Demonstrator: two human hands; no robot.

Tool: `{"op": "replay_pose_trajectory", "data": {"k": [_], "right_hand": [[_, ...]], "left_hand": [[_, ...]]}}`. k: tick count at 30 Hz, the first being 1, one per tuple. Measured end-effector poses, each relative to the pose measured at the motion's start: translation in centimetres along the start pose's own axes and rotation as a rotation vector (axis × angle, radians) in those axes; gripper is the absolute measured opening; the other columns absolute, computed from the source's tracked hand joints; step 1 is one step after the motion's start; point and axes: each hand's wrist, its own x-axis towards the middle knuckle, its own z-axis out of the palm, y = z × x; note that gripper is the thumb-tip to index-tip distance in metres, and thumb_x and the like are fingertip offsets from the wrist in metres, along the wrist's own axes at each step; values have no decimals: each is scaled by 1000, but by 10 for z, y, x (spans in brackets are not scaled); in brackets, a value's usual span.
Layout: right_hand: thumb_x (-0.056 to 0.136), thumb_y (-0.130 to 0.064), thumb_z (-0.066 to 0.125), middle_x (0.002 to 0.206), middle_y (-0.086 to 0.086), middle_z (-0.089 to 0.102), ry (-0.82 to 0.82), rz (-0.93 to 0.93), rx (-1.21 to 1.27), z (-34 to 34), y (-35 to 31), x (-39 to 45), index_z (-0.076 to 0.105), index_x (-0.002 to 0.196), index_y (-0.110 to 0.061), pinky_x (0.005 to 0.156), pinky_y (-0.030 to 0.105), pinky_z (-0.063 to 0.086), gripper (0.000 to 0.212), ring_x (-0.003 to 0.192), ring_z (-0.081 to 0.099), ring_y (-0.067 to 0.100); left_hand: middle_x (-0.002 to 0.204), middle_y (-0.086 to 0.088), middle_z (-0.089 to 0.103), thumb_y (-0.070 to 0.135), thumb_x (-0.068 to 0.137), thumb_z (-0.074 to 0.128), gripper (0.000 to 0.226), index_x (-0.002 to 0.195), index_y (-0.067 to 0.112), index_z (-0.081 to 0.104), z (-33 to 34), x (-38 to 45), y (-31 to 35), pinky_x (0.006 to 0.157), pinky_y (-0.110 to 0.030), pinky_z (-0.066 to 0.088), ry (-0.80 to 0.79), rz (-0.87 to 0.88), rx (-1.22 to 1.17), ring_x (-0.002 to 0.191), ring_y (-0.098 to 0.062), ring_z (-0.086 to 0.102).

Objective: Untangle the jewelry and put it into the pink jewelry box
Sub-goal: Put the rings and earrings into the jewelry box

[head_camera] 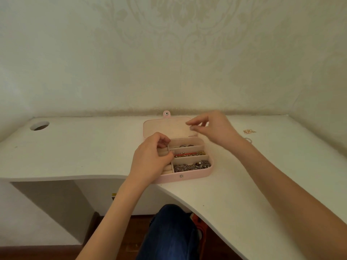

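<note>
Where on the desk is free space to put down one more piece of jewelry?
The desk is bare from the cable hole to the pink jewelry box, and also in front of the box on the right. It is crowded over the box, where both hands work, and near the small gold pieces.

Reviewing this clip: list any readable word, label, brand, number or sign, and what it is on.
None can be read.
Pink jewelry box: no print on lid, snap tab or front.
Desk and wall: no text, only a wallpaper pattern.
Small gold item on the desk at right: too small to tell.
</note>
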Motion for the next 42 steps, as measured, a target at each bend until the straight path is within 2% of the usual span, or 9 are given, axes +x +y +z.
{"op": "replay_pose_trajectory", "data": {"k": [6, 10, 17, 23, 28, 30, 34, 38, 42], "right_hand": [[75, -14, 77, 81, 3, 67, 1, 322, -210, -61, 50, -5, 68, 79, -20, 62, 29, 47, 12, 73, 63, 23], [74, -22, 80, 86, 10, 67, -143, 576, -324, -86, 64, -14, 64, 79, -12, 69, 29, 47, 19, 82, 63, 25], [78, -17, 76, 85, 10, 65, -157, 641, -398, -72, 65, -14, 67, 99, -3, 75, 31, 48, 27, 80, 61, 24], [80, -7, 67, 99, 16, 68, -99, 589, -464, -60, 70, -11, 69, 99, 1, 77, 32, 51, 21, 81, 62, 26], [77, 0, 62, 96, 14, 70, 54, 474, -480, -55, 70, -8, 72, 89, -5, 74, 30, 50, 17, 89, 65, 29], [76, 1, 64, 89, 12, 71, 60, 391, -386, -56, 61, -9, 72, 89, -7, 65, 26, 48, 17, 77, 66, 24], [79, -7, 72, 75, 2, 72, -95, 89, 16, -43, 10, -11, 69, 93, -13, 46, 20, 45, 15, 51, 58, 3], [78, 1, 66, 79, 4, 73, -274, -135, -151, -4, -10, -11, 72, 89, -14, 70, 23, 51, 20, 71, 67, 8], [77, 1, 68, 79, -1, 68, -286, -182, -212, 4, -5, -10, 73, 88, -12, 67, 15, 45, 17, 71, 60, 8]], "left_hand": [[93, 14, 61, 21, 76, 73, 26, 96, 27, 57, -1, 0, 0, 69, -7, 36, -10, 7, 13, 88, -2, 56], [91, 16, 60, 20, 76, 72, 26, 94, 28, 56, -1, 0, 1, 69, -4, 35, -17, 4, 2, 88, -1, 56], [93, 15, 60, 21, 76, 72, 26, 95, 28, 56, -2, -1, 1, 70, -8, 36, -20, 7, 2, 90, -2, 56], [95, 14, 61, 22, 77, 72, 26, 96, 29, 56, -2, -1, 2, 75, -18, 39, -21, 8, 10, 90, -3, 56], [95, 13, 61, 22, 77, 71, 25, 96, 28, 56, -2, -1, 1, 70, -8, 36, -21, 13, 27, 89, -3, 56], [94, 13, 61, 22, 77, 72, 25, 96, 28, 56, -2, -1, 1, 70, -6, 35, -18, 13, 35, 89, -3, 56], [93, 15, 60, 23, 77, 71, 25, 97, 29, 56, -3, -1, 2, 68, -5, 34, -21, 7, 43, 88, -1, 55], [93, 15, 61, 21, 77, 71, 24, 96, 26, 57, -3, -1, 3, 69, -12, 37, -19, 9, 32, 89, -2, 56], [93, 14, 62, 21, 76, 71, 25, 96, 26, 57, -2, 0, 2, 69, -3, 34, -15, 1, 18, 88, -1, 57]]}}
